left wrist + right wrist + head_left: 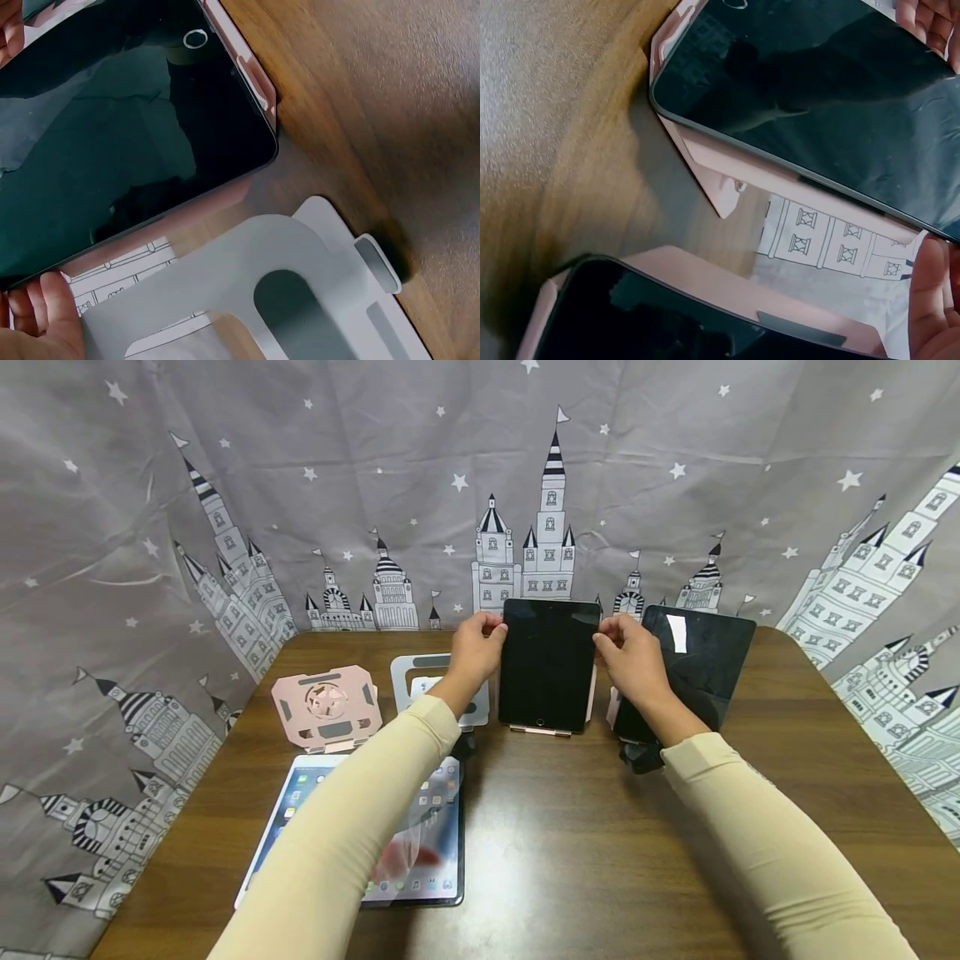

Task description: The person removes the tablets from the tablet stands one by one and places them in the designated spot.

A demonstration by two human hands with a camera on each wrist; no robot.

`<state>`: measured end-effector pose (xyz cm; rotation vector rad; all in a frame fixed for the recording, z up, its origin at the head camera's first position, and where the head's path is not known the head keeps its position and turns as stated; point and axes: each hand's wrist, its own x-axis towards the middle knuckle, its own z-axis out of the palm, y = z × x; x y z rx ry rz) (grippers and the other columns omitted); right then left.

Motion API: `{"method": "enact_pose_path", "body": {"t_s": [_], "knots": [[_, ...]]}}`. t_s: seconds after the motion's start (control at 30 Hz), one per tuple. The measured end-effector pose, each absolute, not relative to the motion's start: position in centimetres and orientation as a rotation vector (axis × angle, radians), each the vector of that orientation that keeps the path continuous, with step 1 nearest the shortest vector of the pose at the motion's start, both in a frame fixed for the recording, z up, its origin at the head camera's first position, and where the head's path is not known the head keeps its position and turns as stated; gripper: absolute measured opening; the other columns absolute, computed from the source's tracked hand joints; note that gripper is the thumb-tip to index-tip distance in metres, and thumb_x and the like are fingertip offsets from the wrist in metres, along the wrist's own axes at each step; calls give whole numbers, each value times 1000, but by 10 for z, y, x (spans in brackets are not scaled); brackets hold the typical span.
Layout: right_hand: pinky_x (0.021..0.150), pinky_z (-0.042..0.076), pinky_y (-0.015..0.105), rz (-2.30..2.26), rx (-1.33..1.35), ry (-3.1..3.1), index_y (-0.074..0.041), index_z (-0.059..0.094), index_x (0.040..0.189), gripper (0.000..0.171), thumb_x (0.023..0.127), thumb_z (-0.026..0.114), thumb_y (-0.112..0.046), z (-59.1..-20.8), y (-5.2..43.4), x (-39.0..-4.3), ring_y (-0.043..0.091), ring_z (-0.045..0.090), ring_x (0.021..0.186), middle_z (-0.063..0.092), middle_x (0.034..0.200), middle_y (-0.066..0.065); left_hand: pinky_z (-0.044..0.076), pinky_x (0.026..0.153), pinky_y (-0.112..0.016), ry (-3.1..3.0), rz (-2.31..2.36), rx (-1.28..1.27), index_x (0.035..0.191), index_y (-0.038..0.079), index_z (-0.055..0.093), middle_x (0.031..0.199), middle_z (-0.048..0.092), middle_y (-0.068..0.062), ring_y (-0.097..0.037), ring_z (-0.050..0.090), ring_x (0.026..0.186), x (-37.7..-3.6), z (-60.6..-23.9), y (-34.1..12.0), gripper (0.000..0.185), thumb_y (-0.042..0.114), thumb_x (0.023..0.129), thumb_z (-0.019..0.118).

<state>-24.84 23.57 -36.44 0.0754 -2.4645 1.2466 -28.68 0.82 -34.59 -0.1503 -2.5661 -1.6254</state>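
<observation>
A tablet (551,664) with a dark screen stands upright, leaning back on a pink stand (540,730) whose lip shows under its bottom edge. My left hand (472,652) pinches the tablet's left edge near the top, thumb toward the front. At the opposite edge my right hand (636,664) pinches at about the same height. In the left wrist view, the tablet's lower corner (247,142) sits by the stand's lip (255,82). The right wrist view shows the pink back plate (780,176) behind the tablet; the fingers behind it are partly hidden.
Left of the tablet stand a grey stand (401,672) and a pink stand (330,702). A larger tablet (450,827) with a lit screen lies flat, partly under my left sleeve. Another dark tablet (708,652) leans on a pink stand at right, behind my right forearm.
</observation>
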Motion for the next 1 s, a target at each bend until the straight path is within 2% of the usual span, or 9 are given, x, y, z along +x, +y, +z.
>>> {"method": "enact_pose_path", "body": {"t_s": [0.3, 0.5, 0.77, 1.0], "knots": [[64, 47, 20, 1252, 40, -2404, 3, 61, 105, 17, 101, 57, -13, -367, 234, -245, 21, 60, 76, 64, 88, 15, 48, 85, -33, -2511, -1706, -125, 109, 2, 65, 103, 62, -11, -22, 56, 95, -281, -344, 9, 16, 14, 100, 59], [62, 49, 15, 1286, 41, -2397, 3, 60, 106, 19, 101, 56, -14, -364, 234, -239, 22, 61, 75, 63, 87, 16, 48, 86, -33, -2486, -1721, -178, 109, 2, 65, 107, 63, -12, -22, 57, 99, -274, -344, 7, 16, 14, 100, 60], [60, 48, 16, 1257, 68, -2401, 2, 61, 104, 18, 101, 58, -15, -355, 235, -230, 16, 60, 70, 63, 84, 15, 54, 79, -29, -2420, -1816, -184, 109, 2, 66, 101, 62, -10, -20, 59, 93, -265, -341, 4, 17, 15, 100, 60], [60, 52, 19, 1312, 113, -2412, 2, 59, 106, 16, 101, 57, -13, -352, 233, -219, 27, 63, 72, 63, 85, 15, 57, 77, -32, -2359, -1947, -197, 109, 0, 65, 102, 62, -12, -19, 59, 90, -256, -341, -3, 16, 11, 99, 61]]}}
